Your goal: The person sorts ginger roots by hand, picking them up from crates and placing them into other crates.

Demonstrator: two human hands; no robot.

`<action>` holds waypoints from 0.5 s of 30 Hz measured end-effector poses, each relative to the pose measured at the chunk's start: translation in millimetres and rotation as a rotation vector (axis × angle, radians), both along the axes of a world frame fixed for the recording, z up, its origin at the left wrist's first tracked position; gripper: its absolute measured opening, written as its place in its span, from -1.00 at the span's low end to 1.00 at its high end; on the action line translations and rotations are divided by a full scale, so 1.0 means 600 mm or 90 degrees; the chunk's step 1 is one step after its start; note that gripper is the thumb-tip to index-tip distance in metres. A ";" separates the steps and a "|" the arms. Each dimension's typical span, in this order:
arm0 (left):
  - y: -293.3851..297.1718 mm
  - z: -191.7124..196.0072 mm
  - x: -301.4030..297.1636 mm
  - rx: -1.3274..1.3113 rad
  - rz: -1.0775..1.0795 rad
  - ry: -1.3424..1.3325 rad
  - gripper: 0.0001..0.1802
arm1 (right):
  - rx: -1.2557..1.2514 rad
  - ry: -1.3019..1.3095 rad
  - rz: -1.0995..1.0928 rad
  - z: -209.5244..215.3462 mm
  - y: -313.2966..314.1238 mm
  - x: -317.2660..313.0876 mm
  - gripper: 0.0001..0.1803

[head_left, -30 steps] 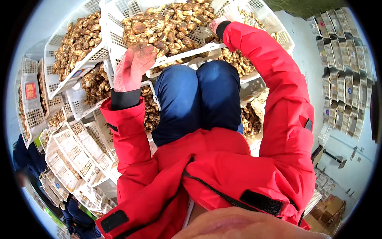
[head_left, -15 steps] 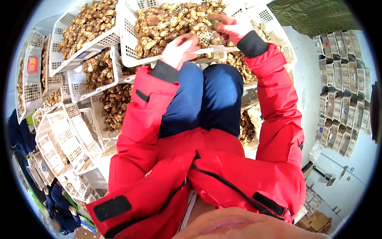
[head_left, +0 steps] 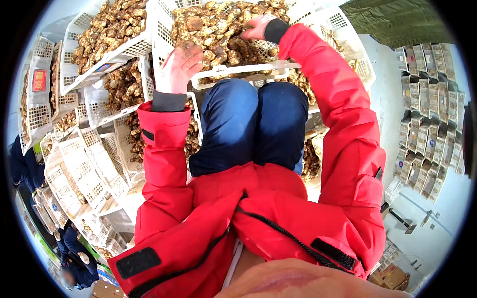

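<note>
A white plastic crate (head_left: 233,68) in front of my knees holds a heap of brown and cream mushrooms (head_left: 218,30). My left hand (head_left: 181,63) is at the crate's near left corner, palm down, its fingers stretched out and slightly apart at the edge of the heap. No mushroom shows in it. On the right side of the heap, my right hand (head_left: 257,27) reaches in with its fingers stretched leftward against the mushrooms. Its fingertips are partly lost among them. Just below this hand, a patch of the crate's grid bottom shows between mushrooms.
More mushroom crates stand stacked at the left, including a full crate (head_left: 112,37) and a tilted crate (head_left: 37,94) with a red label. At the right are a white crate (head_left: 343,30), a green tarp (head_left: 397,20) and racked crates (head_left: 427,119). Another person (head_left: 77,253) is at the lower left.
My left hand has moved left, from the crate's front middle to its left corner, and its fingers have opened out. My right hand has shifted left over the mushrooms.
</note>
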State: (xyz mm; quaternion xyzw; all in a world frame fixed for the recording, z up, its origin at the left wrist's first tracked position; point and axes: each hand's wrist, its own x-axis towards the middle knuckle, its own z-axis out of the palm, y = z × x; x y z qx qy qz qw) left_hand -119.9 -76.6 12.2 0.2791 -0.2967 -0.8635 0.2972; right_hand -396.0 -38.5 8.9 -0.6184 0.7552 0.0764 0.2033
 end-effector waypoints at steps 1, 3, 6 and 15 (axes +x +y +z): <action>0.000 -0.001 0.000 -0.008 -0.009 -0.001 -0.57 | 0.023 0.043 0.044 -0.009 -0.004 0.039 -0.43; -0.001 0.007 -0.003 -0.030 -0.038 -0.004 -0.58 | 0.053 0.106 0.057 -0.033 -0.010 0.058 -0.41; 0.010 0.022 -0.004 -0.058 -0.149 -0.104 -0.56 | -0.052 0.115 -0.061 -0.020 -0.012 0.024 -0.42; 0.029 0.029 -0.073 0.139 -0.139 0.235 -0.53 | -0.329 -0.675 0.007 0.161 0.072 0.066 -0.58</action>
